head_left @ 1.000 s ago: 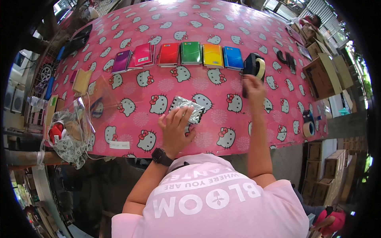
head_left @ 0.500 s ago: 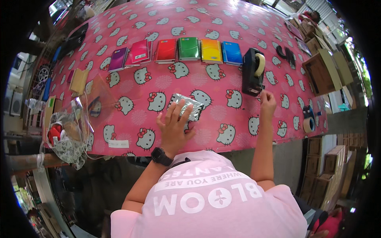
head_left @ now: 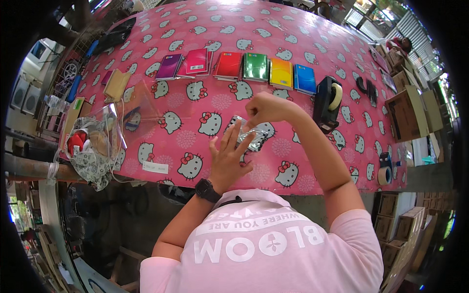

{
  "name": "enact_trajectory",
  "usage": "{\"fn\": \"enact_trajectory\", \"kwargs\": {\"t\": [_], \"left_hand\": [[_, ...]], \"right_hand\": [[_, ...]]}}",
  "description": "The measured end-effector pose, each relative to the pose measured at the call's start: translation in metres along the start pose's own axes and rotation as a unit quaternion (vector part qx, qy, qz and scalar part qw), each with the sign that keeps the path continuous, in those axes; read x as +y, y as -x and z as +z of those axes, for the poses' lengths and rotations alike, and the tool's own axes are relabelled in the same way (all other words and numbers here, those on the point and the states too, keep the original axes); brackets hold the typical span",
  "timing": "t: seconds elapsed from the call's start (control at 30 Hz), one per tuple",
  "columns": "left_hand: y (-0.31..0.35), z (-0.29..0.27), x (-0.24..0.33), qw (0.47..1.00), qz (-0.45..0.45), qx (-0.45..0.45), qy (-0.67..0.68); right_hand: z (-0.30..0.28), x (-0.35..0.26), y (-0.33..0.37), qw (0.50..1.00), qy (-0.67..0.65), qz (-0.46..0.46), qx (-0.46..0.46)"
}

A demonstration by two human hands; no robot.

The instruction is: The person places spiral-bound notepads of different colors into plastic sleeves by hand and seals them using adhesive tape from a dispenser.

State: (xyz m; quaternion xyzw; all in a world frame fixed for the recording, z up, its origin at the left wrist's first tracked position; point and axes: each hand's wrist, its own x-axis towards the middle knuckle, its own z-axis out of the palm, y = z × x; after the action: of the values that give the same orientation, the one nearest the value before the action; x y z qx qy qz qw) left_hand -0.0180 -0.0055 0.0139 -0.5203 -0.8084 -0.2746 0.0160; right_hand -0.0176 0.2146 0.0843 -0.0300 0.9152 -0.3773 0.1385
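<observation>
A small shiny silver packet (head_left: 256, 140) lies on the pink cat-print tablecloth (head_left: 185, 139) in front of me. Spread fingers of my left hand (head_left: 228, 165) rest flat on its left part; a dark watch (head_left: 207, 190) is on that wrist. Over the packet's far edge, my right hand (head_left: 269, 107) is bent inward with its fingers closed. Whatever is pinched there is too small or hidden to make out. Right of the packet stands a black tape dispenser (head_left: 324, 110) holding a roll of tape (head_left: 336, 97).
Spiral notebooks in several colours, such as the green notebook (head_left: 255, 67), line up beyond my hands. Clear plastic bags (head_left: 97, 146) with contents sit at the left edge. A second tape roll (head_left: 385, 176) lies near the right edge, with open cardboard boxes (head_left: 406, 115) beyond.
My right hand has swung left from beside the tape dispenser to the packet. My left hand remains on the packet. The whole view has shifted a little.
</observation>
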Motion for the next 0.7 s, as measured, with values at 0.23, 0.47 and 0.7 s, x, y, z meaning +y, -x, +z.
{"fn": "enact_trajectory", "kwargs": {"t": [0.23,0.47,0.7], "left_hand": [[-0.025,-0.014,0.003,0.999,0.025,-0.040,-0.024],[-0.024,-0.005,-0.008,0.994,0.062,-0.041,-0.075],[-0.033,-0.011,-0.008,0.983,0.127,-0.053,-0.121]], "right_hand": [[0.010,0.012,-0.017,0.995,0.087,0.050,-0.018],[0.002,0.022,-0.011,0.999,0.040,-0.005,-0.021],[0.098,0.103,-0.006,0.918,-0.372,0.053,0.128]]}}
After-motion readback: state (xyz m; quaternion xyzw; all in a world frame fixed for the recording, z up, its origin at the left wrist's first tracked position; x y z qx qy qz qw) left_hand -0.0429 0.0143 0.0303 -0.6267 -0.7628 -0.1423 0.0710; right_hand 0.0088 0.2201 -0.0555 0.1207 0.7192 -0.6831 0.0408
